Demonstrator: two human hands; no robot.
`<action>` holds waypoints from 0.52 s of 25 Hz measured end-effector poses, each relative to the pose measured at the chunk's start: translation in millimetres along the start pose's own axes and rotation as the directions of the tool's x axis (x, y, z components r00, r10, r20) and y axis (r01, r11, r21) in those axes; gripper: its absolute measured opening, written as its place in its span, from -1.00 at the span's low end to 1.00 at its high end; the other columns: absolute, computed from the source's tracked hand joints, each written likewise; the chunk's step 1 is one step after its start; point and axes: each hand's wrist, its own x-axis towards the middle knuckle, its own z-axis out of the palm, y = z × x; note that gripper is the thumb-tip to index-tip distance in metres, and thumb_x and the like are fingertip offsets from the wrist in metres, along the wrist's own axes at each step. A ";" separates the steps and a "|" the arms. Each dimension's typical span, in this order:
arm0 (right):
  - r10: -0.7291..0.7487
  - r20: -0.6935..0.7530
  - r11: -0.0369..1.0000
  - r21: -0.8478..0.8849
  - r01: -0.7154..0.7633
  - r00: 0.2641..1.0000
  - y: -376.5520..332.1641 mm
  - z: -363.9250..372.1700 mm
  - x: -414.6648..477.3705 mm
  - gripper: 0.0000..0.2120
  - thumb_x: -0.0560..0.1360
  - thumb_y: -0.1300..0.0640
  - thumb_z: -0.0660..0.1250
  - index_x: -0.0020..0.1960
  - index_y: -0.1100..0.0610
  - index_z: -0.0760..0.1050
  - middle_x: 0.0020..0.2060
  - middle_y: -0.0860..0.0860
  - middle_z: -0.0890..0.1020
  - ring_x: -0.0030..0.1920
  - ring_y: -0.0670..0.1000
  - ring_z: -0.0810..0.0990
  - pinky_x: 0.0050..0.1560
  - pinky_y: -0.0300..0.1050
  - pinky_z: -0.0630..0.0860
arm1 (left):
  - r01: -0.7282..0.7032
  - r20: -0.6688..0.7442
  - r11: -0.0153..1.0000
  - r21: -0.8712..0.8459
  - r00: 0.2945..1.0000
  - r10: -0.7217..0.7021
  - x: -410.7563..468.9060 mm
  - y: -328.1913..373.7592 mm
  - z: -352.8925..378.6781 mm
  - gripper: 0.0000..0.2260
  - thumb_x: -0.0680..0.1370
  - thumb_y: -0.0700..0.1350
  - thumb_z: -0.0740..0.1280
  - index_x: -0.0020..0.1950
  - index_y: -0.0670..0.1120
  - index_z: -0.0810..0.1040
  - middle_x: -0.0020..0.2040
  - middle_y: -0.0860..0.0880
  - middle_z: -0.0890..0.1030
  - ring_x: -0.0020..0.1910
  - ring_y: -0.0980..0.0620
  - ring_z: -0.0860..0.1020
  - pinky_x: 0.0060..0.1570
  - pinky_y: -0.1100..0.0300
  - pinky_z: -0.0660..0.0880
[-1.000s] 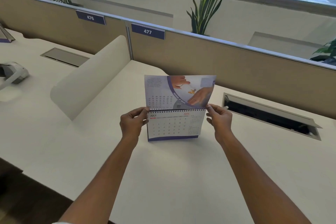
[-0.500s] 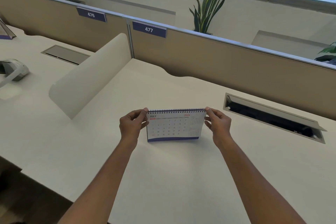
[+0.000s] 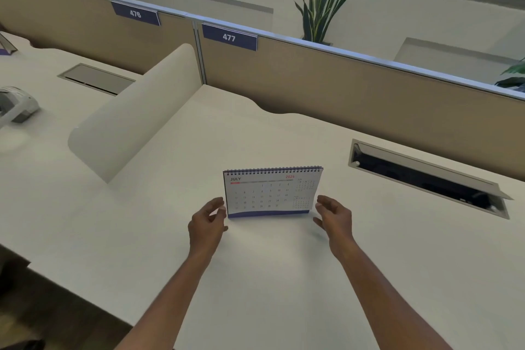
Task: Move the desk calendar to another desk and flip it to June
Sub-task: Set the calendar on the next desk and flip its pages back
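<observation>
While the calendar [image 3: 271,192] stands upright on the white table [image 3: 255,278], its smooth page showing JULY under a wire spiral, bare tabletop lies open all around it, with the near table edge well apart to the lower left. Left hand [image 3: 206,225] sits at the lower left corner, its grip loosely spread with fingertips just beside the card. Right hand [image 3: 335,217] hovers apart from the right edge, grip spread and empty; an open rectangular cable slot [image 3: 426,179] lies further right.
</observation>
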 end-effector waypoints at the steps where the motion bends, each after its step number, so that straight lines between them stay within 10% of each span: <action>1: 0.009 0.010 1.000 0.006 -0.009 1.000 3.9 -0.2 -0.3 -0.70 0.61 0.29 0.37 0.33 0.21 0.58 0.20 0.07 0.64 0.16 0.09 0.63 0.17 0.06 0.64 | 0.002 0.018 1.000 0.023 1.000 -0.002 -1.4 -3.3 -0.1 -0.72 0.62 -0.19 0.38 0.33 -0.07 0.65 0.17 -0.04 0.72 0.01 -0.03 0.70 -0.06 0.02 0.71; 13: -0.016 0.008 0.999 0.031 0.016 1.000 14.1 -0.2 -3.7 -0.87 0.56 0.34 0.41 0.09 0.24 0.67 0.10 0.15 0.71 0.07 0.11 0.70 0.13 0.02 0.67 | 0.038 0.064 0.999 0.018 0.997 -0.039 -0.1 -18.3 1.2 -0.74 0.61 -0.23 0.39 0.28 -0.05 0.69 0.11 -0.02 0.73 0.00 0.03 0.68 -0.16 0.09 0.72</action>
